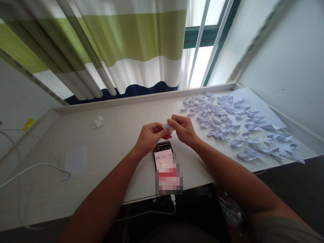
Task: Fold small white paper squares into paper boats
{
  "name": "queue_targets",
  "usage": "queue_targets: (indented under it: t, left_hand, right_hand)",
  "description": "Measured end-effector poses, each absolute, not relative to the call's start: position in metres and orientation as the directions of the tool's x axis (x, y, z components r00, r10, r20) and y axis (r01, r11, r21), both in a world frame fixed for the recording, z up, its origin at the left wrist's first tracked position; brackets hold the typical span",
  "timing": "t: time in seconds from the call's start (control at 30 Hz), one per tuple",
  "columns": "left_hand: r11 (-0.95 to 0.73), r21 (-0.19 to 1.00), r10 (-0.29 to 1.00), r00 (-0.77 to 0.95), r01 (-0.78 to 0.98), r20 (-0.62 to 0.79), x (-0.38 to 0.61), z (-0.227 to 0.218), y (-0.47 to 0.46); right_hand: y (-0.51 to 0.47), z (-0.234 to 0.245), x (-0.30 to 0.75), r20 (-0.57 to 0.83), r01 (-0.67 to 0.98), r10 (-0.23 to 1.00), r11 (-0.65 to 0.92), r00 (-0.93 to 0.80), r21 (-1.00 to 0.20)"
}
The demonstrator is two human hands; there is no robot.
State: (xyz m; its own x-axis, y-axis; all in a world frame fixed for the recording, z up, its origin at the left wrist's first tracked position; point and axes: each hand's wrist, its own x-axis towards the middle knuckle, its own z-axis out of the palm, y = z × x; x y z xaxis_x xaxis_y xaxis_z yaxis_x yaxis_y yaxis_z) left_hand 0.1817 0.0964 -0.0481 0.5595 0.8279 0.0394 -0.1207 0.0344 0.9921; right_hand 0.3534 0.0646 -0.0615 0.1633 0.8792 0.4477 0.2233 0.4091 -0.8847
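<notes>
A small folded piece of white paper (168,127) is pinched between both hands above the table. My left hand (151,135) grips its left side with thumb and fingers. On the other side, my right hand (182,128) holds it between thumb and bent forefinger. The hands hide part of the paper, so its exact shape cannot be made out. Just below them lies a phone (163,158) showing a running timer, its lower part blurred out. Many folded white paper boats (215,113) are spread over the right side of the table.
White sheets of paper (253,98) lie under and beside the boats at the far right. A crumpled tissue (97,122) and a small paper sheet (75,161) rest on the left. White cables (37,166) cross the left edge. Curtains (141,37) hang behind the table's raised back rim (131,98).
</notes>
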Motion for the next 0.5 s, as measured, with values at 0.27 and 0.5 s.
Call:
queue_targets:
  t: [0.27, 0.5]
  left_hand:
    - [0.133, 0.951, 0.934, 0.357, -0.278, -0.026, 0.179, -0.050, 0.106]
    - [0.095, 0.955, 0.934, 0.356, -0.281, 0.012, 0.179, -0.051, 0.108]
  right_hand:
    - [0.068, -0.066, 0.363, 0.707, 0.476, 0.699, 0.659, -0.104, -0.582]
    - [0.071, -0.068, 0.370, 0.731, 0.546, 0.659, 0.684, -0.177, -0.484]
